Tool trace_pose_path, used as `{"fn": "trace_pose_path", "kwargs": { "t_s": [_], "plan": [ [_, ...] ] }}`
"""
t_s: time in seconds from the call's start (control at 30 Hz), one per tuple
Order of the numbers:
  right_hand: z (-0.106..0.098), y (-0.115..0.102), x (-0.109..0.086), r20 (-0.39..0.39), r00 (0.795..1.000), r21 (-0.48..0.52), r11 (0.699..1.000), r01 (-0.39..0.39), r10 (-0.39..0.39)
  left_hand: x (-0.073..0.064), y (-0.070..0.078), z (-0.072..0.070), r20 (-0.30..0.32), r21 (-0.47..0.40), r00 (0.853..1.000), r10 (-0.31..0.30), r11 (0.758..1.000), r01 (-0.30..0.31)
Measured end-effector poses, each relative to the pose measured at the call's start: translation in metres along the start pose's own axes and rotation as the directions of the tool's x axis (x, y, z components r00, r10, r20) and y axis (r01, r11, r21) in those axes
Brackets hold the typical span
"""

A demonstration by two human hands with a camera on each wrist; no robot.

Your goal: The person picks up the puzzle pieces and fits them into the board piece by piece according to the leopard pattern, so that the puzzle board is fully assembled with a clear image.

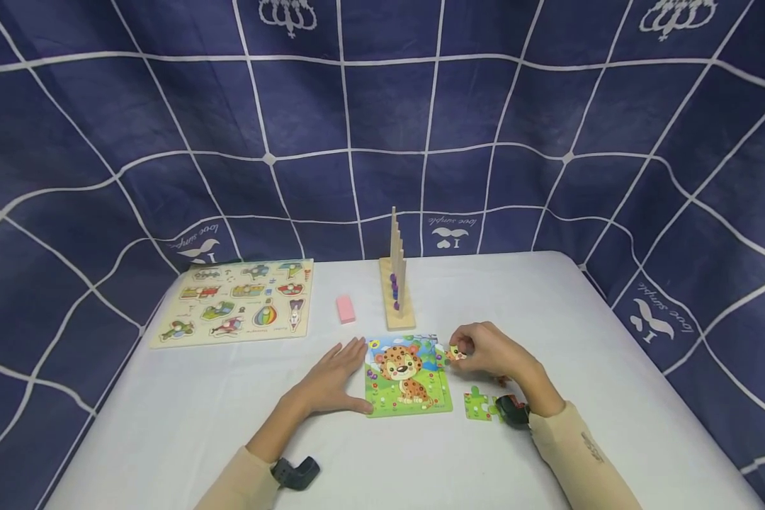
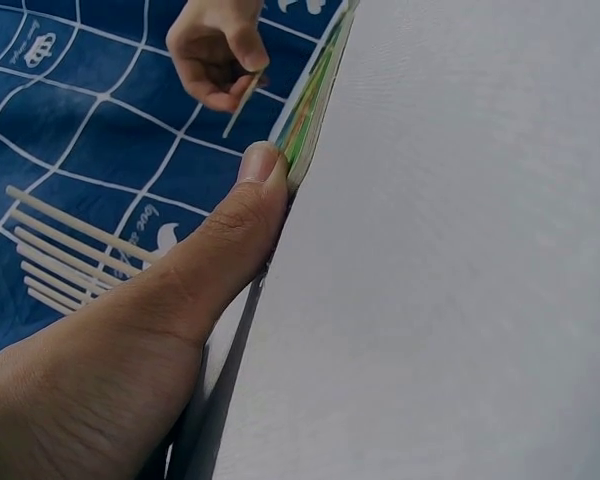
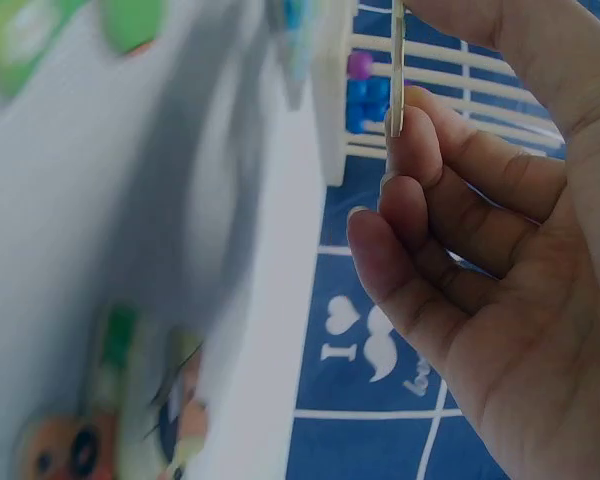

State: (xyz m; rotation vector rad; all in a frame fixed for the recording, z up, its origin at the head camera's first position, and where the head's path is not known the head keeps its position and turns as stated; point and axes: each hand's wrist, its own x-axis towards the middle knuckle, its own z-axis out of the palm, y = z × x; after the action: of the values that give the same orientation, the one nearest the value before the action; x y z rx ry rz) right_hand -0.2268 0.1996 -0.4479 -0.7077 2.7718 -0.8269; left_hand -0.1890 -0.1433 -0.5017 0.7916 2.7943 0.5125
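Observation:
A square jigsaw puzzle (image 1: 401,375) with a cartoon leopard on green grass lies on the white table. My left hand (image 1: 334,379) rests along its left side, fingers spread, with the thumb (image 2: 260,165) at the near corner. Just off the puzzle's right edge, my right hand (image 1: 491,348) pinches a jigsaw piece (image 1: 455,353) between thumb and fingers; the right wrist view shows that piece (image 3: 397,80) edge-on. Another piece overlaps the puzzle's upper right edge. Loose green pieces (image 1: 478,405) lie below my right hand, partly hidden by the wrist strap.
Behind the puzzle stands a wooden peg stand (image 1: 400,322) with upright rods and a few purple and blue beads. A pink block (image 1: 346,309) lies to its left. A wooden picture board (image 1: 229,338) with vehicle shapes occupies the back left. A blue gridded curtain (image 1: 389,106) surrounds the table.

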Motion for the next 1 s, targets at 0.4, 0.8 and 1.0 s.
{"fn": "trace_pose_path", "kwargs": {
  "t_s": [0.4, 0.8, 1.0],
  "plan": [
    [0.004, -0.019, 0.008, 0.018, 0.997, -0.002, 0.998, 0.069, -0.069, 0.001, 0.001, 0.002, -0.014, 0.028, 1.000, 0.004, 1.000, -0.004],
    [0.015, -0.037, 0.019, 0.028, 0.992, 0.008, 0.992, 0.123, -0.123, 0.001, -0.001, 0.000, 0.001, 0.028, 1.000, 0.001, 1.000, -0.001],
    [0.023, -0.046, 0.023, 0.050, 0.987, 0.014, 0.988, 0.152, -0.152, 0.001, -0.001, 0.001, 0.005, 0.041, 1.000, 0.004, 0.999, -0.004]
  ]
}}
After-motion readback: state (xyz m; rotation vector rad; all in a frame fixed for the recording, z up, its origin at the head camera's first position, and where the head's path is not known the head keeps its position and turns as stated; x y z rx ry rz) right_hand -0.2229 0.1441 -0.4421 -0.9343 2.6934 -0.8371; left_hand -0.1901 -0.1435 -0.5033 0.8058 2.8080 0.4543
